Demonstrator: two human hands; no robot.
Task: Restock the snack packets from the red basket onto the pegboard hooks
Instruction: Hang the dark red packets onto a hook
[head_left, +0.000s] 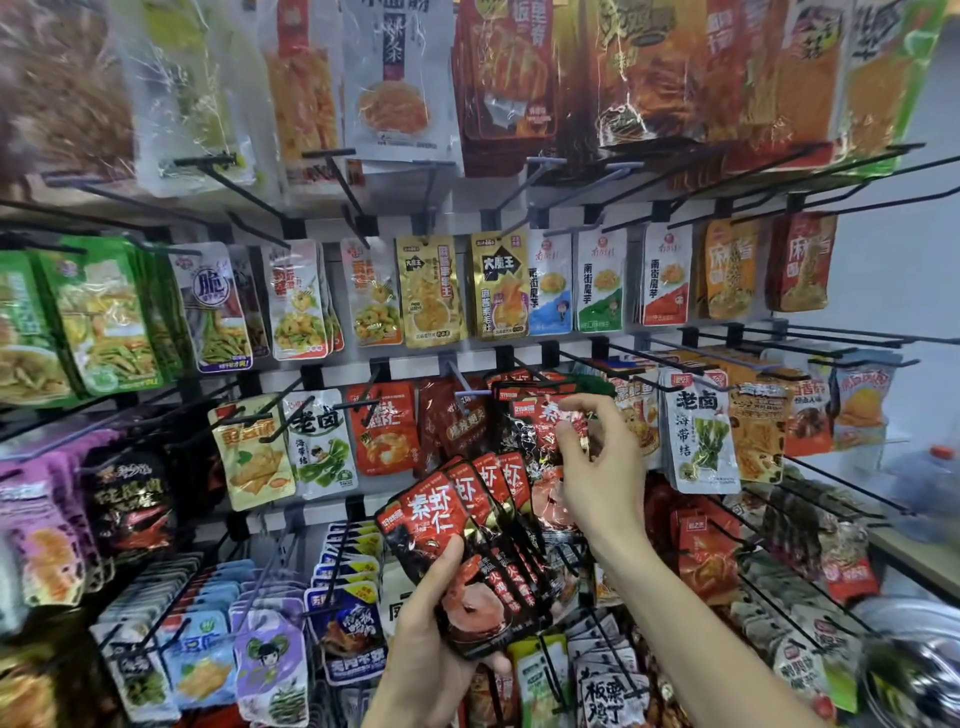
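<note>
My left hand (431, 629) grips a fanned stack of several red-and-black snack packets (467, 540), held low in front of the pegboard. My right hand (602, 467) is raised above the stack. Its thumb and fingers pinch the top of one matching red-and-black packet (540, 426) that hangs at a black pegboard hook (530, 387). More packets of the same kind hang behind it on that hook. The red basket is out of view.
Rows of black hooks stick out toward me, most of them loaded with snack packets. Long bare hook ends (779, 171) jut out at upper right. White seaweed packets (701, 436) hang just right of my right hand. A metal bowl (914, 654) sits at lower right.
</note>
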